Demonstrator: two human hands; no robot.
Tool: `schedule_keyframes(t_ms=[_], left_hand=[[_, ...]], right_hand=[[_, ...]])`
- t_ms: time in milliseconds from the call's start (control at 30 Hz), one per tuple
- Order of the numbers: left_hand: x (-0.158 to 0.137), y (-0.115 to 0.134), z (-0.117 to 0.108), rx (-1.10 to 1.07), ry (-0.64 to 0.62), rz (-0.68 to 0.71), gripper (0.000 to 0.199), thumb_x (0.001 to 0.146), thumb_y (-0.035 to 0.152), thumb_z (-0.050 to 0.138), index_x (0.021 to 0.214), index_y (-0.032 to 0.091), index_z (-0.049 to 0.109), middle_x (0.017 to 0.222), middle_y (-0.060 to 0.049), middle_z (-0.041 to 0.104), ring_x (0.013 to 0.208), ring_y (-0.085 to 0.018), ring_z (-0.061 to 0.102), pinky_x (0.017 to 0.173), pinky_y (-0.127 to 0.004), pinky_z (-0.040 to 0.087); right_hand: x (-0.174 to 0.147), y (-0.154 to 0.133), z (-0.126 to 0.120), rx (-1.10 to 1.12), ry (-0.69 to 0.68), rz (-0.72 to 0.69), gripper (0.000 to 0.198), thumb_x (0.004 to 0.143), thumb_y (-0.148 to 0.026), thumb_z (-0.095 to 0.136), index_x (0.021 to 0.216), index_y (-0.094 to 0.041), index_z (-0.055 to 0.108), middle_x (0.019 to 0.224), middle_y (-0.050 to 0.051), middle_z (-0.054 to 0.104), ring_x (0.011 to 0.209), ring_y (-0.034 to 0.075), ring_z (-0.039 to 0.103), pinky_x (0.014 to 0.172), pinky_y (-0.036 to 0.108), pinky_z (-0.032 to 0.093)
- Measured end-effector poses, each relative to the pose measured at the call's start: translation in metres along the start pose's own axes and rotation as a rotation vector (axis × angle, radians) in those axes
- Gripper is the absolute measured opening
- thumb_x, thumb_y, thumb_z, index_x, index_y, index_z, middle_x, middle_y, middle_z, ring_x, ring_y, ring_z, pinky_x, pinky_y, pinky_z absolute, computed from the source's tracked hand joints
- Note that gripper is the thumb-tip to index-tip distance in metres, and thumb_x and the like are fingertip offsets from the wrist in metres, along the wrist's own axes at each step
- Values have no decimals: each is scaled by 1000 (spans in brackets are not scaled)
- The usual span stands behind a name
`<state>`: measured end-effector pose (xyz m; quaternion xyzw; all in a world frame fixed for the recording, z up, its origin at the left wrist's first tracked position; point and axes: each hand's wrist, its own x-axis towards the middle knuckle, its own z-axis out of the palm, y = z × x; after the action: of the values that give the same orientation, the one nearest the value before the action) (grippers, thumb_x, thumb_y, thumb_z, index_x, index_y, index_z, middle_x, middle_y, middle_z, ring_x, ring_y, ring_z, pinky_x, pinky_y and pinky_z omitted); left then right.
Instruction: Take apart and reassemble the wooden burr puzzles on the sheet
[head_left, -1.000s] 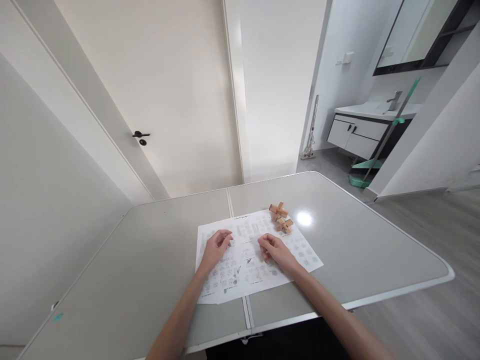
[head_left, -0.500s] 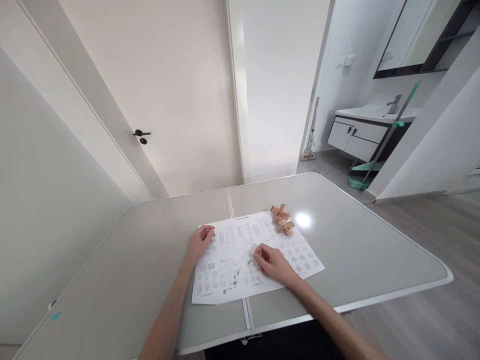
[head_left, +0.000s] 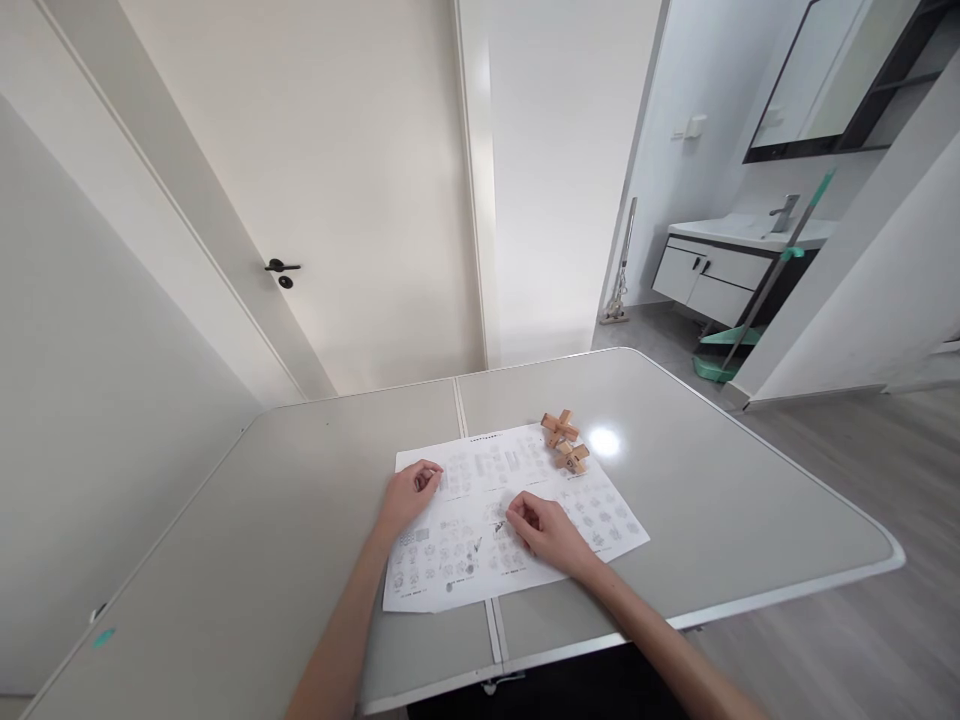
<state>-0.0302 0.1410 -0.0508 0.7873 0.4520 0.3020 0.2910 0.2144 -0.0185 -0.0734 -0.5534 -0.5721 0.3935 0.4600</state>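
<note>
A printed sheet of paper (head_left: 480, 590) with rows of small diagrams lies flat on the table. My left hand (head_left: 409, 493) rests on its left part, fingers curled in, with no object showing in them. On the middle right of the sheet lies my right hand (head_left: 551, 530), loosely closed, thumb against the fingers and nothing visible inside. Two wooden interlocking puzzles, a farther one (head_left: 560, 427) and a nearer one (head_left: 572, 458), stand close together at the sheet's upper right corner. Neither hand touches them.
The grey folding table (head_left: 720, 500) has a pale rim and a centre seam. Behind it is a white door with a black handle (head_left: 283, 266). To the right are a washbasin cabinet (head_left: 712, 275), a mop (head_left: 622, 275) and a green dustpan (head_left: 716, 368).
My left hand has slid slightly right and toward me over the sheet, its fingers more curled. My right hand and the wooden puzzles stay where they were.
</note>
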Motion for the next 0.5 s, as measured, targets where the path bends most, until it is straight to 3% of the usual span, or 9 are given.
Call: schedule_keyframes(t_ms=[500], left_hand=[[-1, -2, 1, 133, -22, 11, 25, 90, 43, 55, 91, 24, 71, 69, 1, 64, 63, -16, 56, 62, -26, 44]], right_hand=[[0, -4, -1, -41, -10, 6, 26, 96, -44, 52, 82, -23, 58, 61, -3, 59, 52, 15, 52, 53, 26, 41]])
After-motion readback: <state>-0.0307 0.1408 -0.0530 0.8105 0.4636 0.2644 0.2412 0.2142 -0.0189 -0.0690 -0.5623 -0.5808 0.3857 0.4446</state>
